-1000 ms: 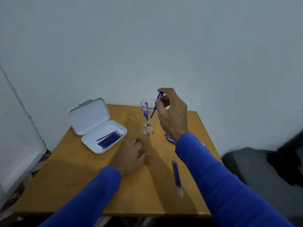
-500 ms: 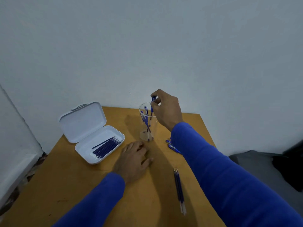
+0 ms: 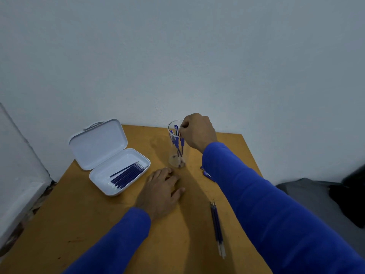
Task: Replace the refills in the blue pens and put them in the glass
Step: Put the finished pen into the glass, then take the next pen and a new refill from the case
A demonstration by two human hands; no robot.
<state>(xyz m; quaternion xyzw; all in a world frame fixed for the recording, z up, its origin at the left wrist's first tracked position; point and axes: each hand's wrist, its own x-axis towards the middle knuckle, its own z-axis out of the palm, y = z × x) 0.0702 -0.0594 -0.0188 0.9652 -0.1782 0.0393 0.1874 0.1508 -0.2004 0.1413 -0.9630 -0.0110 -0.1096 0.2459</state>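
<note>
A wooden table (image 3: 83,224) is standing pushed into the corner of a room with pale plastered walls (image 3: 197,56). The glass (image 3: 176,145) is standing upright near the table's far edge, holding blue pens (image 3: 178,143). The right hand (image 3: 197,133) is hovering at the glass's rim, fingers curled; whether they are pinching a pen cannot be told. The left hand (image 3: 161,190) is lying flat, fingers relaxed, just in front of the glass. Left of the glass, an open white case (image 3: 102,147) is holding refills (image 3: 126,175). Nearer than the glass, to its right, loose refills (image 3: 217,228) are lying. A blue pen part (image 3: 206,173) is peeking from under the right sleeve (image 3: 266,204).
</note>
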